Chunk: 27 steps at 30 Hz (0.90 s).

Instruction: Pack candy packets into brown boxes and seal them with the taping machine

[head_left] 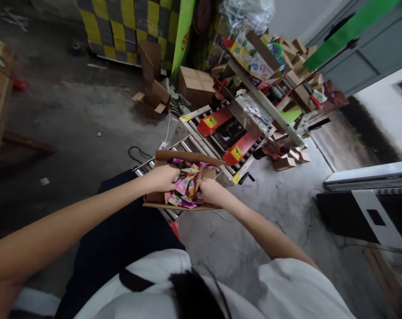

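Observation:
An open cardboard box point(187, 157) rests on the near end of a roller conveyor point(194, 141). It is full of several small colourful packets point(187, 186). My left hand point(161, 178) reaches into the box from the left, fingers curled down onto the packets. My right hand point(211, 191) is in the box on the right side, fingers bent among the packets. Whether either hand grips a packet is hidden by the knuckles.
Beyond the box stands a carton sealing machine with red guides point(234, 133). A cluttered shelf of boxes point(270, 57) rises behind it. Loose cartons point(154, 95) lie on the concrete floor. A yellow and grey stack point(128, 26) stands far back. A cable point(137, 155) runs near the conveyor.

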{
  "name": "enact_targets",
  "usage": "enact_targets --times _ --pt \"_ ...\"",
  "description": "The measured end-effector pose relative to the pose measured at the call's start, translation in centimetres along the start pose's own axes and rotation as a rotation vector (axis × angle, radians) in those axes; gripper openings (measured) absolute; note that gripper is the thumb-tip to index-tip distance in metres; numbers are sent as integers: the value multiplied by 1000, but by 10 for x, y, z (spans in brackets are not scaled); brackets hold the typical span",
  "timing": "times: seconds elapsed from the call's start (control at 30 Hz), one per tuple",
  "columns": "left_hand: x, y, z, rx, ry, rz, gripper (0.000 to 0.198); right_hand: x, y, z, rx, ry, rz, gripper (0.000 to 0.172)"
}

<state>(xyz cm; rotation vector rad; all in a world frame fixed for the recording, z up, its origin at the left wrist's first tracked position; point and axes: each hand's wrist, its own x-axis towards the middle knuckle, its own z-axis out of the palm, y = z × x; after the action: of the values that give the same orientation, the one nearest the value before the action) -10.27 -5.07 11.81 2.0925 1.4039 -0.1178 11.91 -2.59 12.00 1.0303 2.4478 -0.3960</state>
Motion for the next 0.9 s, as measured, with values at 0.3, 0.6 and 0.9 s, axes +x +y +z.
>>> enact_targets --times 0.3,0.6,0.9 --pt "-55 -24 2 -621 -137 111 72 -18 55 -6 582 -213 -445 94" --pt "-27 3 23 24 502 -93 30 -4 43 5 590 141 36 37" --pt "-27 22 88 284 643 325 52 -25 8 44 312 672 -89 36"
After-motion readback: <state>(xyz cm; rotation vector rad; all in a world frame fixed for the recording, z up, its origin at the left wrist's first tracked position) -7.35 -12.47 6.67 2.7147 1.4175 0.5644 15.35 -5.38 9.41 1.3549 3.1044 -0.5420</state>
